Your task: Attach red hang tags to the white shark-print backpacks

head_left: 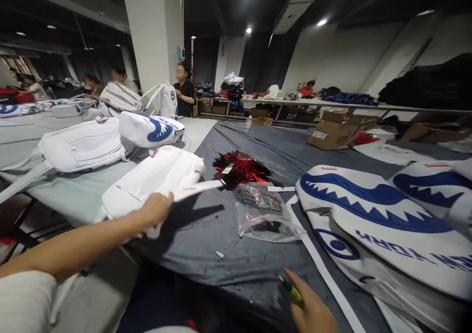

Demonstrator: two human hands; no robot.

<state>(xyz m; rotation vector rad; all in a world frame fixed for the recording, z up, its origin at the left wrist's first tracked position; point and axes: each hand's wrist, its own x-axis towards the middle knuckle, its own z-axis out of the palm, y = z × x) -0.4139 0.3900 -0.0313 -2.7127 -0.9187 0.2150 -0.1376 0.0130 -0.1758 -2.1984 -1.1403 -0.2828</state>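
Note:
My left hand (157,210) grips the near edge of a white backpack (155,180), which it holds lifted over the left side of the grey table (206,244). At the bottom edge of the view my right hand (311,308) is closed on a small green and black tool (293,291). To the right lies a white backpack with a blue shark mouth print (376,215), flat on the table, with a white strap (324,269) running toward me.
A clear plastic bag (263,212) of small dark parts and a pile of red and black tags (239,168) lie mid-table. More white backpacks (84,146) sit at the left. Several people work at the back left. Cardboard boxes (332,131) stand beyond.

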